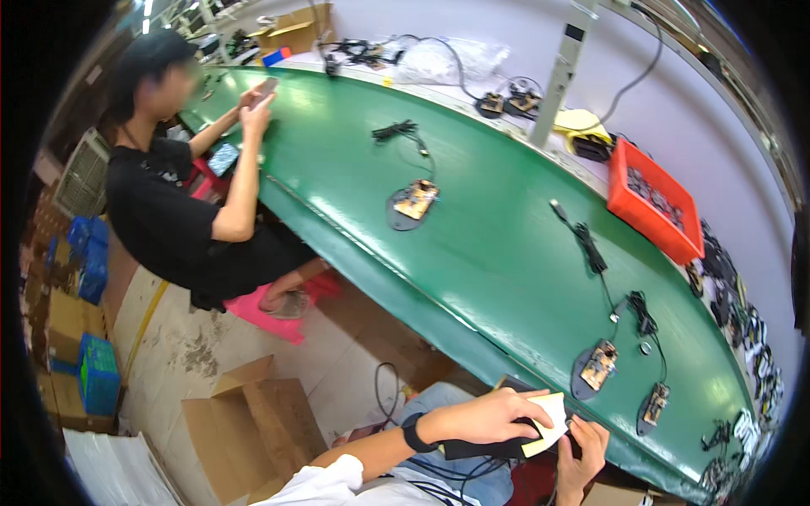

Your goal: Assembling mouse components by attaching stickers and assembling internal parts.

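Note:
My left hand (494,416), with a black band at the wrist, lies on a pale cream flat pad (550,419) and grips it together with a black flat piece (485,448) beneath, just off the near edge of the green belt (506,253). My right hand (584,451) comes up from below, its fingertips touching the pad's right edge. On the belt just beyond my hands lie two black oval bases, each carrying a small circuit board (597,366) (654,405) with a black cable.
Another board on a black base (412,202) and bundled black cables (589,244) lie further along the belt. An orange-red bin (654,202) sits at its far side. A seated person in black (169,211) holds a phone. Cardboard boxes (253,422) and blue crates (99,375) stand on the floor.

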The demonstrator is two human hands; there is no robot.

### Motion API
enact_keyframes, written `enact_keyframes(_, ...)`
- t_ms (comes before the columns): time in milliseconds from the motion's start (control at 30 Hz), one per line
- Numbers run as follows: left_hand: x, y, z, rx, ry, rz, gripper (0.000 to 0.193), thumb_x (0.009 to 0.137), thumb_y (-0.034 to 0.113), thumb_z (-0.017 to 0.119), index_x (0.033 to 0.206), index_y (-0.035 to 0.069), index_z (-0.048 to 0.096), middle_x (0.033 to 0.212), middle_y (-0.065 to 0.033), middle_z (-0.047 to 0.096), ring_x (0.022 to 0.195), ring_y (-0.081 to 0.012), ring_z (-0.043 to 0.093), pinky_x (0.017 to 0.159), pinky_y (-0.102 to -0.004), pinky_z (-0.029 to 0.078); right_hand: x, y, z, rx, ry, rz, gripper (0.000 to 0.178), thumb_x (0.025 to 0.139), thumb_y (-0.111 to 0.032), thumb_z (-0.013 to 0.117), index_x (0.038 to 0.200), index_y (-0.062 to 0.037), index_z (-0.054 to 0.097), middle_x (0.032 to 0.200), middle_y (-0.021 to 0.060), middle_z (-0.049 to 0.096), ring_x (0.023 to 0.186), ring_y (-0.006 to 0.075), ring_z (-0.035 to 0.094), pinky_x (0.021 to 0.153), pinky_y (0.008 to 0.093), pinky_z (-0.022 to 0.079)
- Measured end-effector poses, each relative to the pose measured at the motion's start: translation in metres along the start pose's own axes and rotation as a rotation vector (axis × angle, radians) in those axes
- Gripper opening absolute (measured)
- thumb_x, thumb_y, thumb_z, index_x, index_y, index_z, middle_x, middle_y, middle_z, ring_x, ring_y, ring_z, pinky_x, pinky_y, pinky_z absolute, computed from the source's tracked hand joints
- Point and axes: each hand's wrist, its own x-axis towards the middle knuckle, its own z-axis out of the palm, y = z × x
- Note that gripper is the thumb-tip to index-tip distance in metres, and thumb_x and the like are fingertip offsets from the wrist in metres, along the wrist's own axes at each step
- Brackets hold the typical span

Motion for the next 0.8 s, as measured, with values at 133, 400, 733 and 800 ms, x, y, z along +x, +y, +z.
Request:
enact_keyframes(133, 0.002, -0.009, 0.001, -0.017, 0.007, 0.038, 0.027, 0.090, 0.010, 0.073, 0.116, 0.009, 0.074, 0.138, -0.0263, 0.060, 0.127, -0.0381, 0.061, 0.094, -0.0406, 0.054, 0.003, 0.000, 0.002, -0.059, 0.034, -0.014, 0.040, 0.063, 0.007, 0.085, 0.100, -0.0024, 0.073, 0.107, 0.0129, 0.075, 0.095, 0.0320, 0.066, 0.085, 0.0406, 0.053)
enact_keyframes(400, 0.006, -0.011, 0.002, -0.023, 0.057, 0.013, 0.027, 0.088, 0.009, 0.075, 0.115, 0.010, 0.075, 0.127, -0.0270, 0.066, 0.133, -0.0357, 0.057, 0.095, -0.0404, 0.055, 0.018, -0.013, -0.009, -0.180, -0.078, -0.024, 0.038, 0.067, 0.001, 0.085, 0.102, -0.0044, 0.074, 0.108, 0.0091, 0.073, 0.096, 0.0312, 0.066, 0.084, 0.0396, 0.055)
enact_keyframes(733, 0.015, 0.008, -0.001, -0.075, -0.032, -0.204, 0.030, 0.089, 0.006, 0.075, 0.118, 0.012, 0.075, 0.112, -0.0184, 0.073, 0.137, -0.0319, 0.054, 0.105, -0.0379, 0.049, 0.028, -0.012, -0.014, -0.083, -0.141, -0.001, 0.034, 0.072, 0.002, 0.080, 0.104, -0.0011, 0.071, 0.108, 0.0107, 0.068, 0.100, 0.0309, 0.064, 0.085, 0.0395, 0.056)
enact_keyframes(800, 0.014, 0.012, -0.005, -0.101, -0.038, -0.252, 0.031, 0.088, 0.006, 0.075, 0.118, 0.011, 0.075, 0.112, -0.0188, 0.073, 0.136, -0.0317, 0.056, 0.105, -0.0379, 0.049, 0.033, -0.014, -0.016, -0.086, -0.177, 0.009, 0.034, 0.072, 0.002, 0.080, 0.104, -0.0011, 0.071, 0.107, 0.0106, 0.067, 0.101, 0.0310, 0.064, 0.085, 0.0395, 0.055)
